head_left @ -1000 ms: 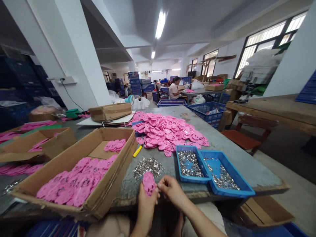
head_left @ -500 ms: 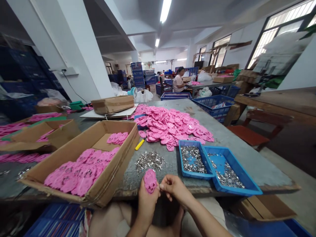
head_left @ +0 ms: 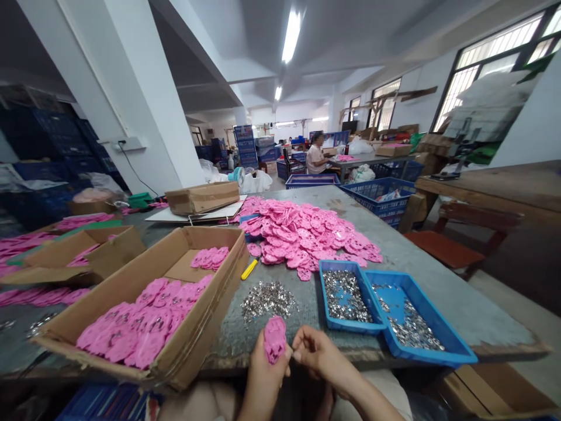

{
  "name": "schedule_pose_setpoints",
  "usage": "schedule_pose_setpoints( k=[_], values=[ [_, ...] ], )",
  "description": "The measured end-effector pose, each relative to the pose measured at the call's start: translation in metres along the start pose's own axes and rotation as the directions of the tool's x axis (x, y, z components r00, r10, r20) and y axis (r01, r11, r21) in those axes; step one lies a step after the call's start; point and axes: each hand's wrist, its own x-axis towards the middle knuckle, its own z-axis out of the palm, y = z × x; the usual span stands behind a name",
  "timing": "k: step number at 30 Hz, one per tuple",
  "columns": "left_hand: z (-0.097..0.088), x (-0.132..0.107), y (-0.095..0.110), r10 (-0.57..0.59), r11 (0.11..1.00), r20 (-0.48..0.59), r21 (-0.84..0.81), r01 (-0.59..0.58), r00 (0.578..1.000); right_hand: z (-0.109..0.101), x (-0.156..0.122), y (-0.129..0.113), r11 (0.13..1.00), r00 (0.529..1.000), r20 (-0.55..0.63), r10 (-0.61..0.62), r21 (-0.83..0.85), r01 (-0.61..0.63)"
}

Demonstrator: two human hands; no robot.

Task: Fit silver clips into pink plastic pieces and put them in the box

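Observation:
My left hand (head_left: 265,368) is closed around a flat pink plastic piece (head_left: 275,338) with cut-out holes, held upright at the table's front edge. Just to its right, my right hand (head_left: 319,355) has thumb and forefinger pinched together close to the piece. Whatever sits in that pinch is too small to make out. Beyond the hands lies a loose heap of small shiny metal parts (head_left: 269,300). A large pile of similar pink pieces (head_left: 307,234) rises behind it. More pink pieces (head_left: 131,324) lie inside a cardboard box (head_left: 210,327) on the left.
Two blue trays (head_left: 322,292) (head_left: 456,345) of metal parts stand on the right. A yellow-handled tool (head_left: 249,269) lies beside the box. Another cardboard box (head_left: 201,199) is at the back of the table (head_left: 421,251). A person (head_left: 316,156) sits at a farther table.
The view has tilted up slightly, so the table appears lower. My left hand still grips the pink piece, and my right hand stays pinched beside it with its fingers a little more curled.

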Motion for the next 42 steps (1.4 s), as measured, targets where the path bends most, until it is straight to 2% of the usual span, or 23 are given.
schedule_pose_setpoints(
  k=[6,8,10,11,13,14,15,16,17,18,20,22,25,28,31,33,38,42],
  values=[
    [-0.001,-0.008,-0.002,0.016,0.996,0.024,-0.089,-0.014,1.000,-0.005,-0.018,0.000,1.000,0.999,-0.026,0.028,0.002,-0.028],
    [0.000,-0.013,-0.001,0.012,0.993,0.029,-0.114,-0.008,1.000,-0.008,-0.015,-0.013,0.998,0.998,-0.063,-0.001,0.069,0.006],
    [-0.001,-0.015,0.002,0.012,0.992,0.041,-0.124,-0.006,0.999,-0.016,-0.008,-0.048,0.980,0.983,-0.149,-0.109,0.152,0.131],
    [-0.002,-0.016,0.006,0.014,0.993,0.057,-0.122,-0.007,0.998,-0.024,-0.004,-0.073,0.952,0.952,-0.226,-0.206,0.180,0.248],
    [-0.005,-0.016,0.018,0.028,0.993,0.085,-0.119,-0.018,0.996,-0.043,0.000,-0.128,0.828,0.819,-0.433,-0.377,0.239,0.508],
    [-0.007,-0.018,0.026,0.035,0.992,0.087,-0.127,-0.024,0.996,-0.053,0.001,-0.152,0.758,0.754,-0.507,-0.417,0.263,0.596],
    [-0.009,-0.019,0.035,0.048,0.989,0.082,-0.146,-0.036,0.995,-0.061,0.001,-0.171,0.710,0.724,-0.540,-0.428,0.295,0.640],
    [-0.011,-0.022,0.044,0.059,0.984,0.077,-0.170,-0.046,0.995,-0.064,0.000,-0.181,0.702,0.735,-0.527,-0.427,0.319,0.636],
    [-0.012,-0.025,0.052,0.078,0.978,0.070,-0.198,-0.063,0.995,-0.064,0.000,-0.184,0.735,0.773,-0.470,-0.426,0.318,0.598],
    [-0.013,-0.028,0.059,0.102,0.971,0.071,-0.225,-0.084,0.992,-0.058,-0.001,-0.178,0.787,0.827,-0.392,-0.403,0.313,0.532],
    [-0.012,-0.034,0.067,0.144,0.955,0.058,-0.270,-0.124,0.988,-0.036,-0.004,-0.147,0.894,0.937,-0.209,-0.281,0.297,0.335],
    [-0.010,-0.036,0.067,0.160,0.946,0.023,-0.290,-0.147,0.987,-0.011,-0.008,-0.105,0.944,0.987,-0.083,-0.137,0.290,0.156],
    [-0.006,-0.035,0.059,0.123,0.955,-0.006,-0.273,-0.120,0.992,0.017,-0.014,-0.055,0.951,0.995,-0.042,-0.086,0.295,0.095],
    [-0.007,-0.035,0.056,0.074,0.962,0.011,-0.266,-0.068,0.997,0.026,-0.017,-0.035,0.946,0.988,-0.080,-0.131,0.287,0.149],
    [-0.011,-0.041,0.062,0.043,0.953,0.102,-0.301,-0.010,0.994,0.023,-0.019,-0.034,0.960,0.981,-0.124,-0.150,0.221,0.175],
    [-0.014,-0.044,0.066,0.013,0.938,0.175,-0.343,0.049,0.984,0.019,-0.020,-0.037,0.970,0.979,-0.113,-0.170,0.158,0.186],
    [-0.020,-0.047,0.068,-0.100,0.891,0.287,-0.401,0.214,0.953,0.014,-0.020,-0.040,0.973,0.972,0.044,-0.231,-0.012,0.231],
    [-0.024,-0.045,0.066,-0.128,0.889,0.351,-0.374,0.265,0.927,0.013,-0.017,-0.039,0.953,0.957,0.120,-0.263,-0.120,0.277]
  ],
)
